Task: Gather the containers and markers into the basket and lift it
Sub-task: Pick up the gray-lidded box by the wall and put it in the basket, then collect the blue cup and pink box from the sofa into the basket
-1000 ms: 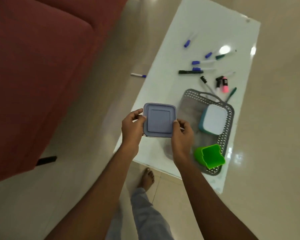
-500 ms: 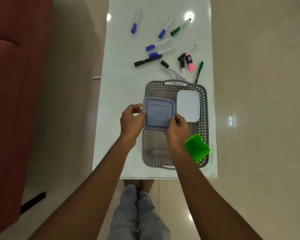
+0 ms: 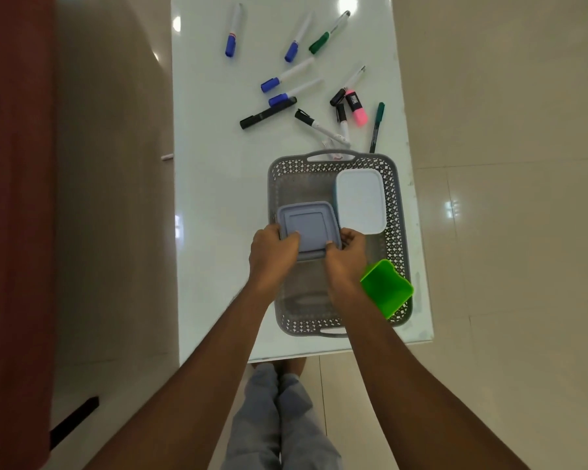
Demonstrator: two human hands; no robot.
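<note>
A grey perforated basket [image 3: 397,212] with two handles stands on the white table [image 3: 218,205]. My left hand [image 3: 272,256] and my right hand [image 3: 345,257] both grip a square grey-blue lidded container [image 3: 308,228], held low inside the basket's left half. A white-lidded container [image 3: 360,200] lies in the far right of the basket, and a green cup [image 3: 386,288] stands in its near right corner. Several markers lie beyond the basket: blue ones [image 3: 230,45], a black one [image 3: 267,113], a pink highlighter [image 3: 356,108], a green pen [image 3: 376,127].
A red sofa [image 3: 14,198] runs along the left, with a strip of tiled floor between it and the table. One marker tip [image 3: 166,157] shows on the floor by the table's left edge. My legs and feet [image 3: 275,412] are at the table's near edge.
Both hands have carried the grey-blue container from beside the basket to over it and lowered it into the left half. The view has swung square to the table.
</note>
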